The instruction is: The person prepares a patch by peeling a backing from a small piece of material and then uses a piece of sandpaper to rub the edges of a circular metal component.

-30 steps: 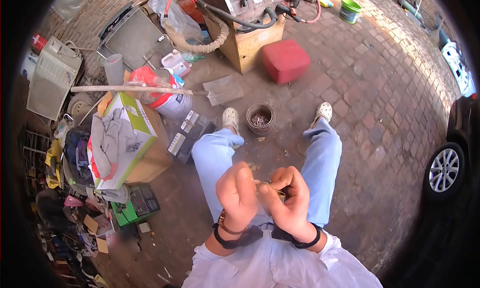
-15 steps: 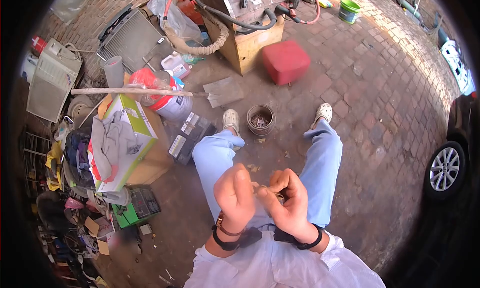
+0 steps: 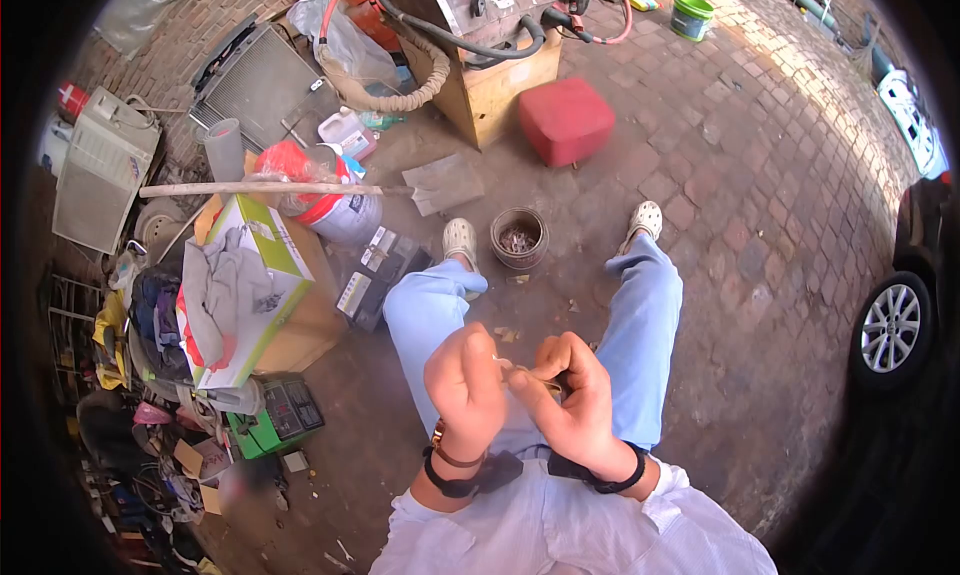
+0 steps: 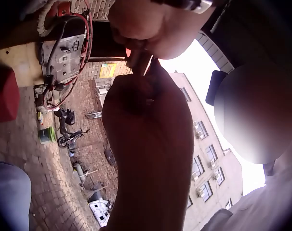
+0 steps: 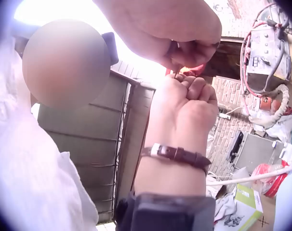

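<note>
Close together above the lap, the left hand (image 3: 467,387) and right hand (image 3: 578,400) pinch a small, thin, yellowish item (image 3: 546,382) between thumbs and fingers. Its shape is too small to tell. The left wrist view has the left hand (image 4: 158,26) at the top and the right hand (image 4: 148,130) below, their fingertips nearly meeting. In the right wrist view, the left hand (image 5: 182,113) has curled fingers below the right hand (image 5: 165,31), which hides most of the item.
Between the feet stands a pot (image 3: 519,239) with small bits inside. A red stool (image 3: 566,121) and a wooden cabinet (image 3: 510,93) are ahead. Left are a shovel (image 3: 445,184), a battery (image 3: 366,297) and a box (image 3: 290,310); a car wheel (image 3: 889,333) is right.
The head view has shifted slightly. Both hands keep their pinch in nearly the same place, with the left hand a little farther left and small changes at the right fingertips.
</note>
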Demonstrator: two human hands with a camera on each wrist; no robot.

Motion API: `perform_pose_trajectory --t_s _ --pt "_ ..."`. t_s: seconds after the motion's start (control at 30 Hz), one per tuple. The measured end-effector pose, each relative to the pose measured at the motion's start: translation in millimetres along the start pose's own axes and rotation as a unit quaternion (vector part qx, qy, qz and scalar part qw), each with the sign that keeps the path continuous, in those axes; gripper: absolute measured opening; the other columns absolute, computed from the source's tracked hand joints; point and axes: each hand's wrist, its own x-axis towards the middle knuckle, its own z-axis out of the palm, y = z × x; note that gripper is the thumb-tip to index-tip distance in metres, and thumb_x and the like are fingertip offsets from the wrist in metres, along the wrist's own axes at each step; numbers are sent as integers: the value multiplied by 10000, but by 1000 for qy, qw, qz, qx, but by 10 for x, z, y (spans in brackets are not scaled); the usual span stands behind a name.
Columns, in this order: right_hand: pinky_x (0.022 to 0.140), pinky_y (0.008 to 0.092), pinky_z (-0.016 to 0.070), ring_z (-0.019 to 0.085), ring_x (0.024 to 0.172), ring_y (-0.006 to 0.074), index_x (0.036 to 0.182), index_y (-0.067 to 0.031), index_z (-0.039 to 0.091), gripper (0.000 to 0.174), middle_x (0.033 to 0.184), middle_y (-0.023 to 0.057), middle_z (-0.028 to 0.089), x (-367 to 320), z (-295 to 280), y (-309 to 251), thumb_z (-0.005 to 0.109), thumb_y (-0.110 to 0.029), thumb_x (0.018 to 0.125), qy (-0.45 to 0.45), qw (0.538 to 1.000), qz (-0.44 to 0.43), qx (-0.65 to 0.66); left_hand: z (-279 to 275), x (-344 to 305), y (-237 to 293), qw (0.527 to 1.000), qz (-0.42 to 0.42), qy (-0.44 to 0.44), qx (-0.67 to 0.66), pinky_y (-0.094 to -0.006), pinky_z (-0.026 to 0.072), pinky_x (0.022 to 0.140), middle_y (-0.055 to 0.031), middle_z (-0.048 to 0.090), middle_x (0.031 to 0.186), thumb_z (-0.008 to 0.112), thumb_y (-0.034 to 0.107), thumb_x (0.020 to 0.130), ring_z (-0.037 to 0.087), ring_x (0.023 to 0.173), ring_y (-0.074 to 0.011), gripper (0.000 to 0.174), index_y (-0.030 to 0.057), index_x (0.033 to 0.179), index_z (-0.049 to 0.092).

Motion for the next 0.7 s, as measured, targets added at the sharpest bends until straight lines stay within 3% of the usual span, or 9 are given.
perform_pose_trajectory --t_s 0.1,0.2,0.27,0.43,0.53,0.7 --pt "490 226 270 332 581 52 755 -51 413 291 664 -7 418 55 3 -55 691 14 808 13 1000 9 12 -2 -46 -20 999 -41 5 -23 -304 290 447 -53 379 549 437 97 947 350 473 -161 317 -1 647 411" --pt "490 233 278 335 585 53 756 -51 411 287 651 -4 413 41 -36 -30 684 20 809 5 1000 -15 -22 8 -10 -17 999 24 -24 28 -299 287 447 -40 383 546 427 86 947 348 476 -140 318 3 641 409" --pt "491 233 283 332 574 62 757 -52 413 283 638 1 410 -38 -29 61 683 13 808 -4 1000 1 -3 -9 9 28 999 -39 -1 -17 -319 271 450 -51 364 549 434 87 944 328 485 -154 315 0 644 395" --pt "507 227 284 334 592 51 753 -60 403 302 662 -3 420 59 -27 -37 691 9 813 7 1000 -5 -11 61 -28 -17 1000 1 -13 -9 -310 260 439 -57 360 537 429 94 946 320 472 -145 331 1 630 391" --pt "506 229 293 345 587 57 752 -61 409 281 655 1 428 -37 -8 36 672 11 818 -7 1000 8 6 -11 3 -22 997 -60 15 -40 -305 276 456 -47 372 558 415 98 947 336 498 -141 326 3 636 388" --pt "510 230 289 341 591 54 753 -58 407 289 662 -5 430 69 7 -10 681 2 826 13 1000 -3 8 95 -51 -29 998 -37 19 -37 -293 272 454 -43 373 556 398 110 960 339 500 -123 348 8 628 378"
